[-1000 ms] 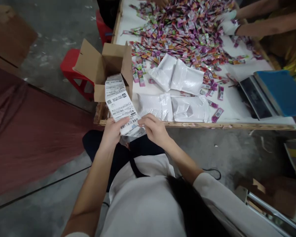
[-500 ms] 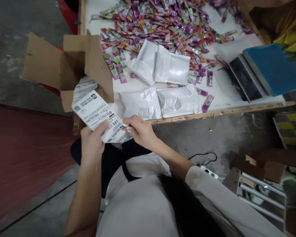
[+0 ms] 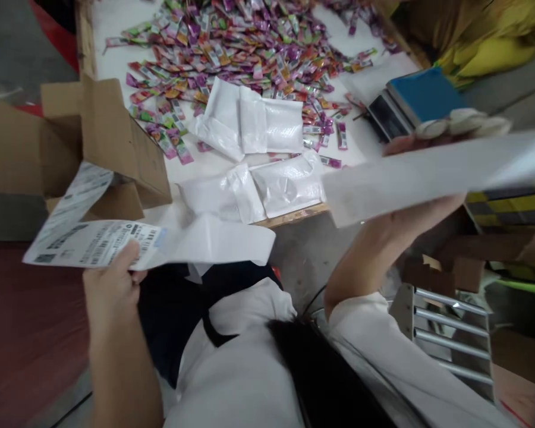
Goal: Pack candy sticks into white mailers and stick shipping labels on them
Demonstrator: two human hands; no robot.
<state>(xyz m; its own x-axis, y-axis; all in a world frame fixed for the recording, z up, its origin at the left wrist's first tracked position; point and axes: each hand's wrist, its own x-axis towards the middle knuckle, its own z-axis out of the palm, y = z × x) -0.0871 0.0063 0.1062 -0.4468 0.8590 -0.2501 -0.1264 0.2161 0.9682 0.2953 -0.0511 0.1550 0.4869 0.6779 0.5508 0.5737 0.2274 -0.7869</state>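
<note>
My left hand [image 3: 113, 285] pinches a strip of printed labels [image 3: 102, 246], whose far end folds back up to the open cardboard box [image 3: 109, 131]. A blank white stretch of the strip curls to the right over the table's front edge. On the right, my right hand [image 3: 457, 128] is raised, blurred and partly hidden behind a long white blank strip [image 3: 428, 178], with its fingers curled at the strip's upper edge. Several white padded parcels [image 3: 288, 181] lie on the white table between my hands.
Colourful small sachets [image 3: 249, 53] cover the back of the table [image 3: 111, 59]. A scale with a blue top [image 3: 428, 98] stands at the right, near yellow material [image 3: 494, 56]. A metal rack [image 3: 450, 339] is on the floor at the lower right.
My right hand has swung far right and up from the labels, and a long white strip now stretches there. My left hand has moved left with the labels. The view has shifted.
</note>
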